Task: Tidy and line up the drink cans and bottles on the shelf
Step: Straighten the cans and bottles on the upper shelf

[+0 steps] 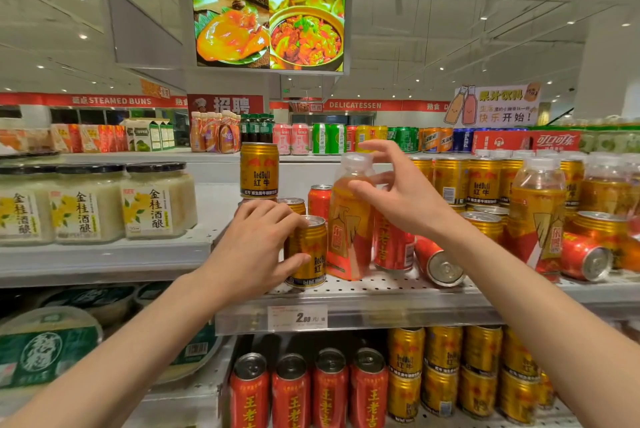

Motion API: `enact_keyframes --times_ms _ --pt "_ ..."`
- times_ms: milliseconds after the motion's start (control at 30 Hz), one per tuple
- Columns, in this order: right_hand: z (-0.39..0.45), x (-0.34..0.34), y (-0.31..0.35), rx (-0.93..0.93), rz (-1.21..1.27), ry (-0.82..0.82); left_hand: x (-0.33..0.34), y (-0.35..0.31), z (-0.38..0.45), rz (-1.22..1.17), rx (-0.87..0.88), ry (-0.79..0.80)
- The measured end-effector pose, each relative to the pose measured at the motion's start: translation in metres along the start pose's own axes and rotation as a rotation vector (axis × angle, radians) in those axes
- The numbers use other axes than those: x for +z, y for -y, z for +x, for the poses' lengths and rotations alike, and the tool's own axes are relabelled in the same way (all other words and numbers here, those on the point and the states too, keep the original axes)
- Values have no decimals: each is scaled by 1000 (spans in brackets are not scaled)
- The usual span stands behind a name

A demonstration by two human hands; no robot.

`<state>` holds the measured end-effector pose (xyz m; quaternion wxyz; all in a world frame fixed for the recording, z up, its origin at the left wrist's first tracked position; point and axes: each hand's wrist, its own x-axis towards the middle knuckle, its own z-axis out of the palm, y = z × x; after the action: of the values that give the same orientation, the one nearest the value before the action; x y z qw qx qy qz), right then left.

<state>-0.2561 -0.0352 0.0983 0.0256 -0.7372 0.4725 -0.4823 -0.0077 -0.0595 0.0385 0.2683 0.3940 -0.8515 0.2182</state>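
Two items on the perforated shelf [381, 289]: gold can [308, 251], rigid and likely slick, gripped round its side by left hand [256, 247]; tall orange bottle [349, 220], probably top-heavy, right hand [405, 192] spread beside its neck.

Price tag [297, 318] small print unreadable; bottom red cans [308, 393] cropped.

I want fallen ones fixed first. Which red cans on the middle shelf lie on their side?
Two: the red can beside the upright red can, and another farther right, both showing round ends.
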Motion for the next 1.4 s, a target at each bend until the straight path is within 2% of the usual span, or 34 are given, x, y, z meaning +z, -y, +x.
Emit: enact_keyframes --times_ms 200,467,667,867,1033,1133,1300,1400 --pt "14 14 0 -23 -152 88 3 1 0 -14 -12 -11" --pt "8 24 -7 -63 -181 94 5 -2 -2 -23 -22 -39" --pt "0 21 -11 -93 -397 49 7 -7 -5 2 -29 -62" --pt "-5 6 -12 -67 -412 139 8 -18 -6 25 -49 -83" --pt "-22 -29 -25 -36 -425 61 7 -30 5 18 -68 -127" --pt "-43 -41 -36 -14 -526 88 9 -39 17 8 -85 -177" --pt "-88 -24 -63 49 -674 55 20 -55 31 -43 -150 -214" --pt "-105 -9 -77 79 -647 15 29 -57 35 -6 -177 -228"
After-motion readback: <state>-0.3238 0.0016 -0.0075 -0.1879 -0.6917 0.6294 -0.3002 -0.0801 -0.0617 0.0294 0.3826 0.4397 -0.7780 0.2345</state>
